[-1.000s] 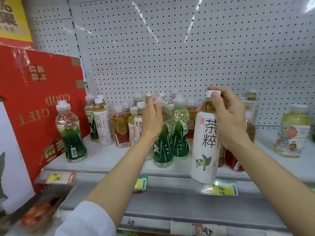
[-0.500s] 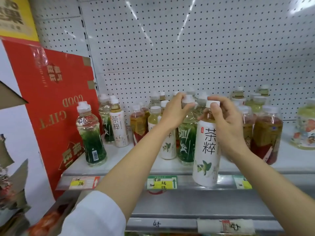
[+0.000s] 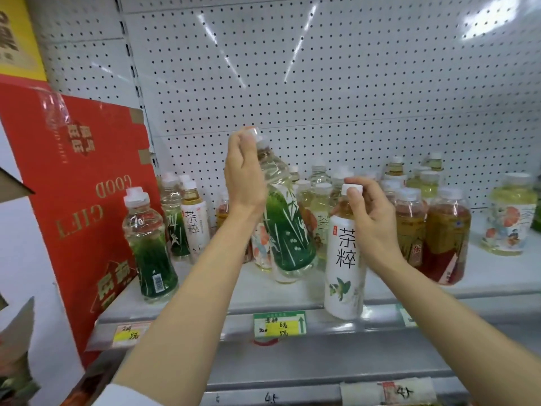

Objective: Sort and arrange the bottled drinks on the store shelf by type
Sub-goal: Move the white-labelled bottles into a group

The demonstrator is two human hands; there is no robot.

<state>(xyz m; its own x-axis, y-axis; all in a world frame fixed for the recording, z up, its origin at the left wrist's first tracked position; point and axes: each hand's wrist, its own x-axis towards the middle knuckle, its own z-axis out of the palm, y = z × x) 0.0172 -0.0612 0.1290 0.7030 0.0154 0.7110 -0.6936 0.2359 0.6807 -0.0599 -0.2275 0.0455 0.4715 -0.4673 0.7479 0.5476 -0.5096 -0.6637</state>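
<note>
Leftmost, a red cardboard gift carton with inverted gold lettering leans against the white pegboard back panel of a store shelf. Just beside the carton, a clear plastic bottle with a green grass-pattern label and white cap stands alone near the front of the grey metal shelf; behind it stand a second green-patterned bottle and a white-sleeved tea bottle with black characters. Next, the person's left hand grips the neck of a tall clear bottle with a green bamboo-pattern label, fingers curled round it just under the white cap; the bottle is tilted, its cap toward the left, its base low over the shelf, though whether it touches cannot be told. A crowd of yellow and amber tea bottles stands behind it. The right hand holds a white-sleeved tea bottle bearing large black characters and a leaf print upright by its neck, thumb at the white cap, its base level with the shelf's front edge. Below hang yellow-and-green handwritten price tags. Farther right stand dark amber bottles with red labels, then a squat pale-yellow bottle with a floral label, apart from the others.
</note>
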